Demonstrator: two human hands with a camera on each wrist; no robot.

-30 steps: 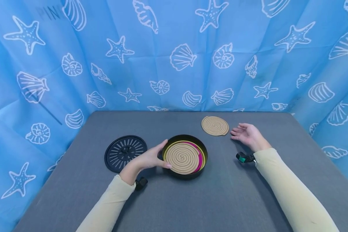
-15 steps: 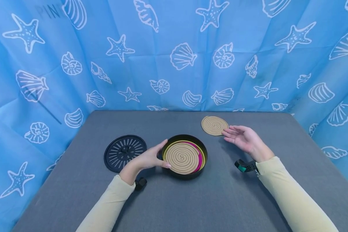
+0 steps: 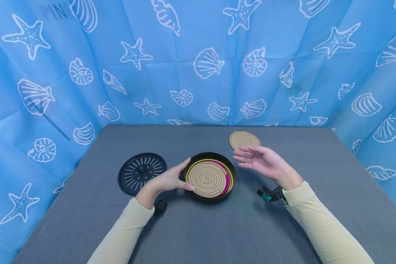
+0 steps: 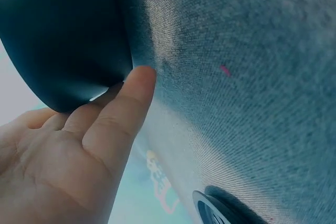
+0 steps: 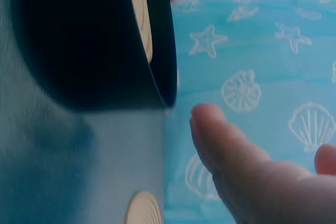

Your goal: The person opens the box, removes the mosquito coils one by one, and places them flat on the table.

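Note:
A black round mosquito coil holder (image 3: pixel 231 163) stands open on the table with a tan mosquito coil (image 3: pixel 206 179) lying in it. Yellow and magenta rings (image 3: pixel 228 179) show around that coil. My left hand (image 3: pixel 168 179) holds the holder by its left side, thumb at the front and fingers at the back. In the left wrist view its fingers touch the dark outer wall (image 4: pixel 58 35). My right hand (image 3: pixel 264 163), palm turned inward and fingers extended, hovers just right of the holder's rim. It overlaps the front of a second tan coil (image 3: pixel 244 138) lying behind.
To the left of the holder lies a black slotted lid (image 3: pixel 142 174) with a small knob, partly behind my left forearm. The grey table (image 3: pixel 201 234) ends at a blue curtain (image 3: pixel 184 73) with shell and starfish prints.
My right hand has swung leftward from beside the second coil toward the holder. The left hand has kept its hold, and the holder, coils and lid have stayed in place.

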